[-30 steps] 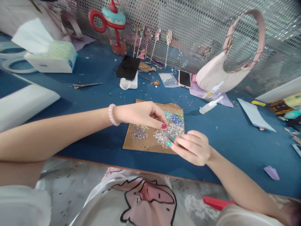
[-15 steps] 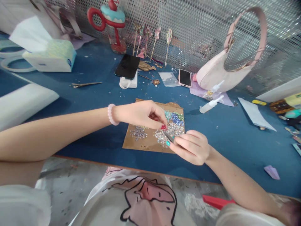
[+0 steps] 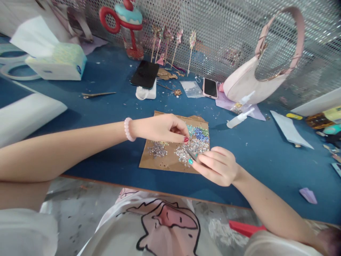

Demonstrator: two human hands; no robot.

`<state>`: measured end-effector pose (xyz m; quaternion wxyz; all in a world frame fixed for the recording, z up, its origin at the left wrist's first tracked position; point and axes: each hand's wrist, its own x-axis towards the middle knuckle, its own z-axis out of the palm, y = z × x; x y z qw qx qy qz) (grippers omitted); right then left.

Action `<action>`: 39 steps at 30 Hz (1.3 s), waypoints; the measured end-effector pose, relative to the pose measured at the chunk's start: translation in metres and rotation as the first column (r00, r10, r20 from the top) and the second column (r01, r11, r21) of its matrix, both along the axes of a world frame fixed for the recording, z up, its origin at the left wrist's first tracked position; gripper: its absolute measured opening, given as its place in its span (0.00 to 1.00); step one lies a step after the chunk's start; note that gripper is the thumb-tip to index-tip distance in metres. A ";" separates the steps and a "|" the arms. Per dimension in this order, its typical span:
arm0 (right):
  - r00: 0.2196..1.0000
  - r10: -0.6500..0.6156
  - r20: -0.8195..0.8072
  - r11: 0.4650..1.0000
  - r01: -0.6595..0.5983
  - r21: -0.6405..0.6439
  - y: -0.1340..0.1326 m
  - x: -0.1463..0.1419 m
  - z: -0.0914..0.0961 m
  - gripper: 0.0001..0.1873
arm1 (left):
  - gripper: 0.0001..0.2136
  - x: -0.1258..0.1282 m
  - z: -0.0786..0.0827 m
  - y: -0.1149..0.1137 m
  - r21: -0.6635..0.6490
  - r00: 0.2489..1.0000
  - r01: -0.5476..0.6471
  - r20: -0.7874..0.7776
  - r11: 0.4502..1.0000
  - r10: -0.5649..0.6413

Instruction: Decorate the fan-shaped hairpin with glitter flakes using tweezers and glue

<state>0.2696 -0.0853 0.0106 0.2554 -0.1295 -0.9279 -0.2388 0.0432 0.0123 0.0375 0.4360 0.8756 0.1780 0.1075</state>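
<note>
A brown paper sheet [image 3: 166, 163] lies on the blue table and carries piles of small sparkly beads [image 3: 195, 139]. My left hand [image 3: 160, 128], with a pink bracelet on the wrist, hovers over the beads with fingertips pinched together; what it pinches is too small to see. My right hand [image 3: 217, 165] rests at the sheet's right corner and grips thin metal tweezers [image 3: 190, 155], whose tip points into the silver bead pile.
Behind the sheet lie a black phone [image 3: 145, 74] on a white block, a pink-cased phone [image 3: 210, 88], a small plastic bag [image 3: 191, 89], a glue bottle [image 3: 239, 118] and a pink handbag [image 3: 249, 83]. A tissue box [image 3: 57, 64] and scissors [image 3: 97, 94] sit at left.
My left fingertips drew back slightly from the silver pile towards the upper left. The right hand with the tweezers barely shifted.
</note>
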 end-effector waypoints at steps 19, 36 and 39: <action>0.991 -0.061 -0.122 0.998 0.056 -0.043 0.001 0.005 -0.001 0.07 | 0.09 0.003 -0.009 0.002 0.185 0.994 0.100 0.026 0.978 -0.106; 0.998 -0.046 -0.034 0.999 0.046 0.001 0.002 0.003 -0.002 0.10 | 0.06 0.003 -0.003 -0.004 0.129 0.980 -0.033 0.200 0.991 0.006; 0.999 -0.046 -0.025 0.999 0.046 0.006 0.002 0.002 -0.001 0.09 | 0.06 0.002 -0.003 -0.003 0.103 0.980 -0.028 0.200 0.994 0.007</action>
